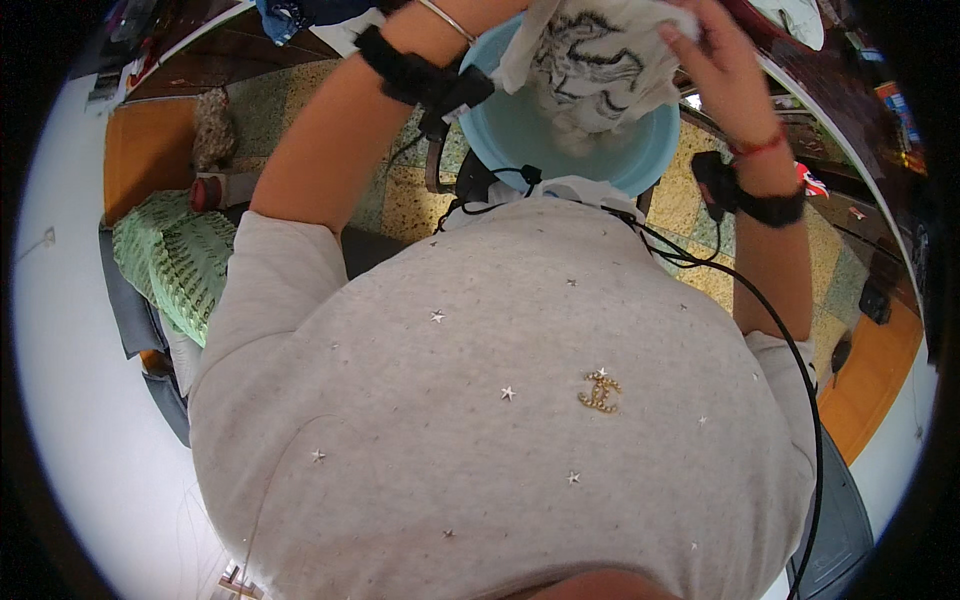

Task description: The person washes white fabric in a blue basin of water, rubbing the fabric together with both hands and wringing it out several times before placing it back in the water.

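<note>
A wet white cloth with a dark line drawing (600,64) hangs over a light blue plastic basin (664,142), its lower end in the cloudy water. At its upper right corner is my right hand (709,56), thumb and fingers closed on the fabric. The left forearm, with a bangle and a black strap, reaches up to the frame's top edge; my left hand is out of view beyond it, near the cloth's upper left side.
Black cables (757,292) run from my waist along my right arm. A green patterned cloth (169,262) lies at the left on dark seating. Dark wooden furniture (862,187) stands at the right, over a tiled floor (409,206).
</note>
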{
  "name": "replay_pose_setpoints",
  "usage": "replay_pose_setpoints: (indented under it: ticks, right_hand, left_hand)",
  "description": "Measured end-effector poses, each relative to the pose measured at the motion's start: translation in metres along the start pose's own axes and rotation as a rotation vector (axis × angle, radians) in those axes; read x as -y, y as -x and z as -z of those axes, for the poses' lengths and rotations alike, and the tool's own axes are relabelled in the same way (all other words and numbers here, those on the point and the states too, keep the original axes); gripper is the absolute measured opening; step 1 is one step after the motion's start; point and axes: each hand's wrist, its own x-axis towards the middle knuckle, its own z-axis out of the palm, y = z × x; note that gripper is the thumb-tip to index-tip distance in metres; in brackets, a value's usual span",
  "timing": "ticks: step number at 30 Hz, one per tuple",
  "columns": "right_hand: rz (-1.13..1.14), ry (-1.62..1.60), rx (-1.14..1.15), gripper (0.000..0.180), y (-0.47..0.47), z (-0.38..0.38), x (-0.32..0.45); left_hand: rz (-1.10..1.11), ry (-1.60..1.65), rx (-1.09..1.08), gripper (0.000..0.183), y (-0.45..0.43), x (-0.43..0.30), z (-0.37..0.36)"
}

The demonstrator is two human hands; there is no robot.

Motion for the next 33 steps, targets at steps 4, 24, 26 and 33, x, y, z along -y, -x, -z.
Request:
replay_pose_setpoints:
  ticks: [4,24,26,33]
  right_hand:
    - [-0.231,0.311,0.055,0.034,0.011,-0.052,-0.118]
    - [-0.389,0.638,0.774,0.126,0.028,-0.184,-0.164]
    - [-0.402,0.62,0.783,0.123,0.028,-0.184,-0.164]
    - [-0.44,0.595,0.813,0.121,0.024,-0.192,-0.182]
  left_hand:
    - [0.093,-0.131,0.112,0.046,0.055,0.106,-0.053]
    - [0.711,-0.625,0.908,0.135,0.099,0.141,-0.183]
    - [0.731,-0.592,0.944,0.125,0.096,0.136,-0.18]
    - [0.773,-0.676,1.084,0.117,0.091,0.151,-0.197]
